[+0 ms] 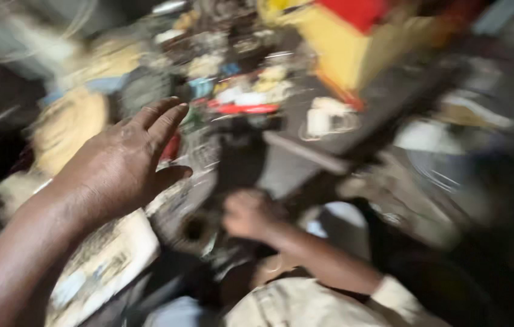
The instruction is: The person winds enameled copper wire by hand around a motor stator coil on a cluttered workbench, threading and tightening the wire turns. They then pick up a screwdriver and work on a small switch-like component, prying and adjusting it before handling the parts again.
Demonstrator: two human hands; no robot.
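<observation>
Because the frame is blurred, we judge our open left hand (125,158) could snag clutter; our closed right hand (246,213) grips a dark round part (195,229).

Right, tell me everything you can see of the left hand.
The left hand is bare, open and palm down, its fingers held together and stretched forward, thumb spread to the side. It holds nothing and hovers over the blurred clutter, above a printed sheet. Its bare forearm runs in from the lower left corner. Motion blur hides finer detail.

Matt printed paper sheet (108,257), dull grimy metal part (193,227), glossy red plastic strip (245,109)
</observation>
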